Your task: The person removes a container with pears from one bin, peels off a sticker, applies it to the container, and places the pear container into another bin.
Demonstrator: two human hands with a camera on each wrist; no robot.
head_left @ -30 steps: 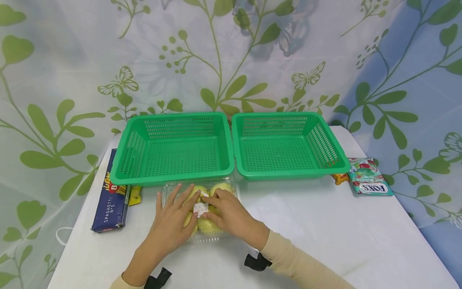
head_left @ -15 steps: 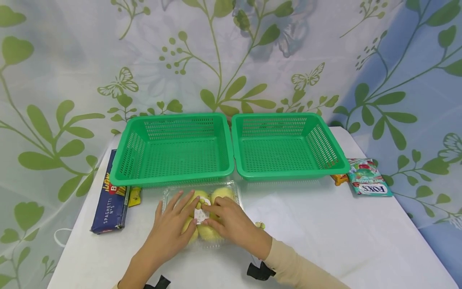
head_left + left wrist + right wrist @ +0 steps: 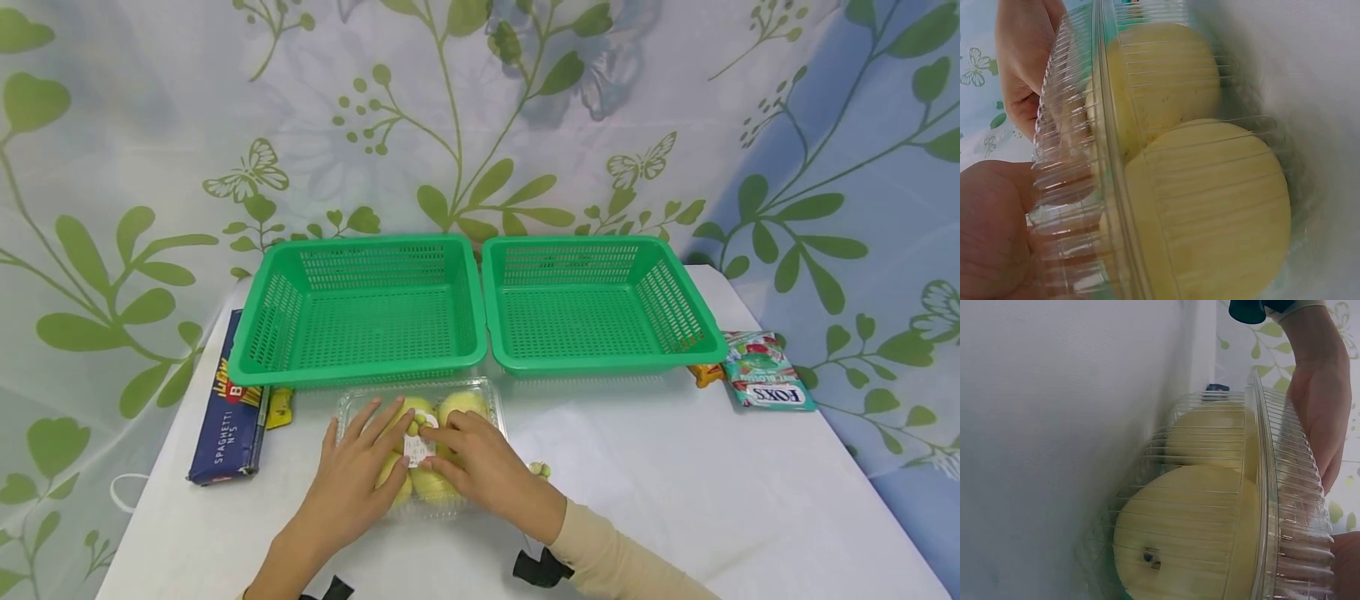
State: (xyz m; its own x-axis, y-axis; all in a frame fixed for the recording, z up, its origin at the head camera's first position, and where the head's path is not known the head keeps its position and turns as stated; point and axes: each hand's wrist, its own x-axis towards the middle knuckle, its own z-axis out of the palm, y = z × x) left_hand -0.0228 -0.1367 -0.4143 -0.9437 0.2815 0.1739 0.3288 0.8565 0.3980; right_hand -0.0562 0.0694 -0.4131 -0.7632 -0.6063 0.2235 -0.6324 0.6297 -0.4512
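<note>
A clear plastic clamshell (image 3: 491,398) of yellow apples (image 3: 463,403) lies on the white table (image 3: 660,467), just in front of the left green basket (image 3: 360,367). A white label (image 3: 417,447) sits on its lid. My left hand (image 3: 366,446) lies flat on the left half of the lid, fingers straight. My right hand (image 3: 461,450) rests on the right half, fingertips by the label. The left wrist view shows the ribbed clamshell (image 3: 1079,144), its apples (image 3: 1210,206) and my left palm (image 3: 991,231) against the lid. In the right wrist view are the clamshell (image 3: 1272,487) and apples (image 3: 1185,531).
Two empty green baskets stand side by side at the back, the right one (image 3: 600,362). A blue spaghetti box (image 3: 228,417) and a yellow packet (image 3: 280,406) lie at the left. A Fox's candy bag (image 3: 768,371) lies at the right. A small pale item (image 3: 538,469) sits by my right wrist.
The clamshell and both hands have slid a little toward me. A small pale item now shows beside my right wrist.
</note>
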